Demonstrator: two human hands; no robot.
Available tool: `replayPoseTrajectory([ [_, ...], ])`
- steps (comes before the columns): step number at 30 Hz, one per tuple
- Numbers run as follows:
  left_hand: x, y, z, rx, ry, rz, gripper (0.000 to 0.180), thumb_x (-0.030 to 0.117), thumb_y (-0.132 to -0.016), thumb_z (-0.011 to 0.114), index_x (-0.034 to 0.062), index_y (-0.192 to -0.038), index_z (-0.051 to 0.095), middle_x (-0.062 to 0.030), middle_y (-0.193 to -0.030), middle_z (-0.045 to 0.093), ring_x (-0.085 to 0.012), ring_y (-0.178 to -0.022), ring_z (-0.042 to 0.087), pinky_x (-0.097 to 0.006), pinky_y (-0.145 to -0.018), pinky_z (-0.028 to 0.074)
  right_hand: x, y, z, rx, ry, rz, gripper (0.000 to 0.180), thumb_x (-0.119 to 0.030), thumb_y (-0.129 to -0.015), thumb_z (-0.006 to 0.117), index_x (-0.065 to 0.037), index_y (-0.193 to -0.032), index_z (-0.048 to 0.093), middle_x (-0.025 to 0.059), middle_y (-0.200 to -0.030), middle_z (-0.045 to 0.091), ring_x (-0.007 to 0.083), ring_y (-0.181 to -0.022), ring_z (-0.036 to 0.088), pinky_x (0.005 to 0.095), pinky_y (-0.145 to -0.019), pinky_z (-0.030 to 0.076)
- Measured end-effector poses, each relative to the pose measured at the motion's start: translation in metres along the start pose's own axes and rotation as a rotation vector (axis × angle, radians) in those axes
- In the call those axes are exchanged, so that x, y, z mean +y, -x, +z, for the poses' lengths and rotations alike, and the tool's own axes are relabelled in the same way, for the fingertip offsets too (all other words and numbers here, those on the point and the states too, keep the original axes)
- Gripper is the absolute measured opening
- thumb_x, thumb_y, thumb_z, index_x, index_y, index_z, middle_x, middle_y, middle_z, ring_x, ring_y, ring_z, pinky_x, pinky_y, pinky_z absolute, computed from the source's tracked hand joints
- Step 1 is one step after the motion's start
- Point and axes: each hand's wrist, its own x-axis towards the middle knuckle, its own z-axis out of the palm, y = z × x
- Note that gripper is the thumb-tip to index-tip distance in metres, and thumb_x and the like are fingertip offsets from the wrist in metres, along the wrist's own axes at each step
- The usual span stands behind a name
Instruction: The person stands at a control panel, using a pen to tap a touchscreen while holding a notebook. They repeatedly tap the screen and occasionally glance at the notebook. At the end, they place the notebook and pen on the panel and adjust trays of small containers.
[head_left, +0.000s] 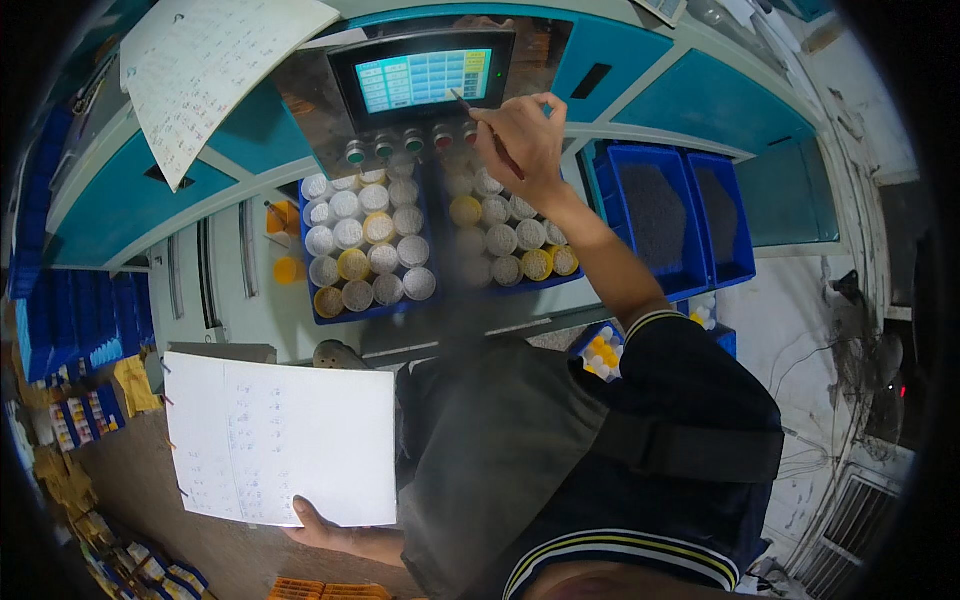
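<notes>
Right hand (522, 135) pinching thin stiff stylus (480, 125), tapping touchscreen (424, 79); left hand (318, 528) fingers gripping light floppy paper sheet (285, 440) at bottom edge

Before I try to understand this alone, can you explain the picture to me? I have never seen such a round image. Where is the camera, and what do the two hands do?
The picture is round because a wide fisheye camera on the person's head looks down at their own arms, so straight edges bend near the rim.

The right hand is raised and holds a thin pen-like stick, its tip at a lit touchscreen on a teal and grey machine panel. A row of round buttons sits under the screen.

The left hand, low in the picture, holds a white sheet of handwritten notes by its lower edge. Another such sheet hangs at the upper left.

Below the screen stand two blue trays full of small round pots with white or yellow tops. To the right, two blue bins hold dark grey grains.
</notes>
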Motion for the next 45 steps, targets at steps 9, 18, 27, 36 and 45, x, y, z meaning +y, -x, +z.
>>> replayPoseTrajectory([
  [9, 0.020, 0.005, -0.006, -0.110, -0.008, -0.015, 0.069, 0.030, -0.089, 0.076, -0.0088, -0.140, 0.050, -0.0257, -0.109, 0.070, -0.0274, -0.091, 0.077, -0.040, -0.073, 0.068, 0.003, 0.013, 0.014, 0.056, -0.046, 0.039, 0.023, -0.005, -0.086, 0.075, -0.009, -0.108, 0.076, 0.0003, -0.081, 0.069, 0.0188, -0.088, 0.065, 0.0461, -0.096, 0.034],
  [18, 0.025, 0.016, 0.010, -0.021, -0.069, -0.021, 0.080, 0.049, -0.085, 0.074, -0.0059, -0.139, 0.052, -0.0166, -0.104, 0.070, -0.0214, -0.092, 0.076, -0.040, -0.074, 0.068, -0.012, 0.014, 0.024, -0.004, -0.023, 0.030, 0.017, -0.013, -0.088, 0.075, -0.010, -0.104, 0.078, -0.0006, -0.084, 0.073, 0.0167, -0.090, 0.065, 0.0455, -0.097, 0.039],
  [27, 0.010, -0.007, -0.001, 0.017, -0.109, 0.050, 0.079, 0.049, -0.089, 0.073, -0.0062, -0.141, 0.051, -0.0156, -0.109, 0.072, -0.0200, -0.091, 0.077, -0.039, -0.076, 0.067, -0.018, 0.013, 0.020, 0.004, 0.027, 0.011, 0.018, -0.013, -0.088, 0.076, -0.010, -0.105, 0.078, -0.0005, -0.084, 0.073, 0.0168, -0.090, 0.066, 0.0458, -0.095, 0.038],
  [36, -0.003, -0.040, -0.017, 0.069, -0.138, 0.114, 0.078, 0.051, -0.089, 0.075, -0.0054, -0.139, 0.055, -0.0153, -0.109, 0.074, -0.0203, -0.090, 0.077, -0.040, -0.077, 0.066, -0.005, -0.004, -0.013, 0.102, 0.137, 0.000, 0.022, -0.009, -0.084, 0.079, -0.010, -0.107, 0.077, -0.0028, -0.080, 0.070, 0.0171, -0.086, 0.065, 0.0461, -0.093, 0.036],
  [45, 0.012, -0.019, -0.003, 0.081, -0.095, 0.059, 0.081, 0.053, -0.087, 0.076, -0.0027, -0.142, 0.053, -0.0121, -0.116, 0.071, -0.0214, -0.100, 0.075, -0.049, -0.083, 0.063, 0.002, 0.007, -0.019, 0.106, 0.149, 0.056, 0.020, -0.010, -0.087, 0.076, -0.009, -0.106, 0.078, -0.0019, -0.082, 0.071, 0.0186, -0.087, 0.066, 0.0470, -0.094, 0.036],
])
